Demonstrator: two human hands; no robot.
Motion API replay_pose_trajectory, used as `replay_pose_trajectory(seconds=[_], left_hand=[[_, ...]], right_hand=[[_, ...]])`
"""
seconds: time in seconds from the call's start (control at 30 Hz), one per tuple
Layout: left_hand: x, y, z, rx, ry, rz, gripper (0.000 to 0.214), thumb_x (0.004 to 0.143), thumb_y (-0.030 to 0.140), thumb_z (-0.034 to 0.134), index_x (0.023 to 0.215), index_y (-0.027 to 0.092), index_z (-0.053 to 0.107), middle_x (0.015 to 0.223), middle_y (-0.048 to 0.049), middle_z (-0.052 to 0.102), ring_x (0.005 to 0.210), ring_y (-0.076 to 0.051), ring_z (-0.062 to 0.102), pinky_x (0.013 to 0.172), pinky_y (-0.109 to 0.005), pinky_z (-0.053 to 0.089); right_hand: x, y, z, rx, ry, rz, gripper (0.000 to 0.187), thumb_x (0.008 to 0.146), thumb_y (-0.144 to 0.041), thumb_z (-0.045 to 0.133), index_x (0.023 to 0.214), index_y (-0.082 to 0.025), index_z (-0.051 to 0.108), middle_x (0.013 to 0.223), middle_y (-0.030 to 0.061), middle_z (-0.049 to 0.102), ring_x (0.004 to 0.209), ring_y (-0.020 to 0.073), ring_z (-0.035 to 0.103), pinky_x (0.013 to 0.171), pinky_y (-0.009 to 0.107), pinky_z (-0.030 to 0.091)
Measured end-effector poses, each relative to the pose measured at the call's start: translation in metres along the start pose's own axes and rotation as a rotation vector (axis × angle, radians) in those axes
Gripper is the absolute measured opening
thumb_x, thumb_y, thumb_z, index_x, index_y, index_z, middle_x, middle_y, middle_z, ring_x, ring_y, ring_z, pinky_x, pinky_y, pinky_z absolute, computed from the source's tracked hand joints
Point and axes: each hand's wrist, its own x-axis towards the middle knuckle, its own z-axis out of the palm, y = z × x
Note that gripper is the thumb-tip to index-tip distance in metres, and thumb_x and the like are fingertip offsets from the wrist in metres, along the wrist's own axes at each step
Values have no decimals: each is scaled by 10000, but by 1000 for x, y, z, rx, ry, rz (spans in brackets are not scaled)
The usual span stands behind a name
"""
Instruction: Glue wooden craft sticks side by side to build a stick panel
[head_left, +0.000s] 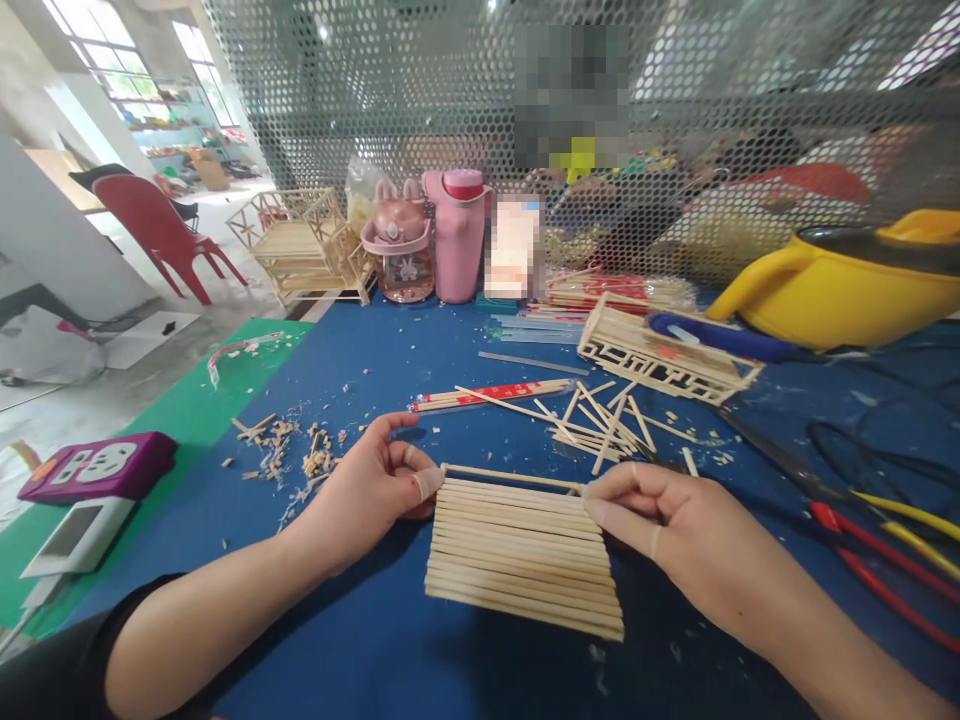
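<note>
Between my two hands is a panel of wooden sticks (525,555), laid side by side in a row. A single stick (514,474) runs across its far end with a narrow gap before the rest. My left hand (386,475) pinches the panel's far left corner, with tape on a finger and the thumb. My right hand (660,510) pinches the far right corner, thumb and fingers pressed together. Beyond the panel lie loose cut sticks (600,430) and a red-and-clear packet of chopsticks (499,394).
Pliers with red handles (885,570) and black cables lie at right, below a yellow pot (862,285). A small stick frame (667,355), glue sticks (536,330), a pink bottle (459,240) and a stick model (307,245) stand behind. Wood scraps (281,447) and a purple power strip (97,467) are left.
</note>
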Motion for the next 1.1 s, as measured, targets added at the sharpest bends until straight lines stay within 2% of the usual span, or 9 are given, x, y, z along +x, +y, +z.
replay_pose_trajectory(seconds=[0.1, 0.17, 0.27, 0.37, 0.47, 0.6, 0.73, 0.87, 1.1], left_hand=[[-2, 1, 0, -27, 16, -104, 543, 734, 153, 707, 1167, 166, 379, 637, 72, 586, 558, -77, 567, 546, -193, 489], [-3, 1, 0, -11, 8, -122, 546, 738, 163, 712, 1173, 170, 382, 651, 64, 590, 591, -88, 589, 563, -200, 504], [-4, 0, -1, 76, 12, -38, 549, 737, 209, 721, 1175, 197, 390, 693, 69, 581, 562, -91, 587, 543, -222, 518], [-2, 0, -4, 193, 69, 43, 549, 713, 211, 747, 1159, 223, 427, 771, 74, 575, 523, -66, 570, 518, -206, 508], [0, 2, -8, 158, 7, -75, 419, 775, 220, 704, 1131, 206, 482, 705, 65, 595, 566, -82, 610, 537, -186, 510], [1, 6, -8, 65, -93, -248, 174, 883, 218, 581, 1043, 149, 588, 661, 5, 657, 568, -83, 637, 556, -177, 516], [0, 5, -6, 4, -116, -322, 150, 909, 155, 537, 1026, 142, 631, 750, -36, 710, 580, -68, 648, 588, -174, 526], [2, 4, -4, -42, -106, -336, 179, 918, 122, 519, 1054, 156, 632, 770, -35, 718, 623, -75, 667, 640, -188, 539], [0, 8, -3, -172, -143, -396, 151, 915, 111, 511, 1013, 131, 625, 861, -86, 724, 719, -141, 706, 685, -263, 569]], right_hand=[[2, 0, -2, 111, -2, 20, 220, 659, -435, 675, 693, -217, 681, 658, 20, 703, 644, 190, 634, 639, 285, 485], [4, 1, -2, 187, -26, 31, 221, 653, -420, 691, 696, -204, 686, 649, 25, 694, 625, 180, 622, 622, 284, 480], [6, 5, -2, 275, -62, 53, 235, 642, -414, 719, 702, -189, 687, 668, 30, 691, 628, 172, 619, 622, 284, 481], [8, 7, -2, 316, -82, 65, 245, 630, -412, 741, 699, -184, 684, 675, 31, 688, 633, 166, 614, 626, 281, 481], [8, 8, -2, 308, -89, 67, 240, 620, -400, 754, 702, -185, 684, 680, 29, 686, 645, 168, 613, 638, 284, 479], [10, 7, -1, 303, -108, 78, 235, 631, -398, 745, 710, -186, 684, 697, 35, 696, 669, 180, 626, 669, 296, 483], [11, 6, -1, 251, -85, 76, 233, 645, -416, 717, 709, -194, 685, 693, 29, 696, 668, 180, 624, 665, 294, 473], [9, 4, -2, 194, -65, 77, 224, 643, -415, 700, 698, -198, 682, 674, 22, 688, 653, 177, 613, 646, 290, 458], [7, 3, -3, 164, -57, 49, 208, 661, -408, 681, 703, -205, 681, 701, 26, 696, 672, 189, 622, 655, 297, 463]])
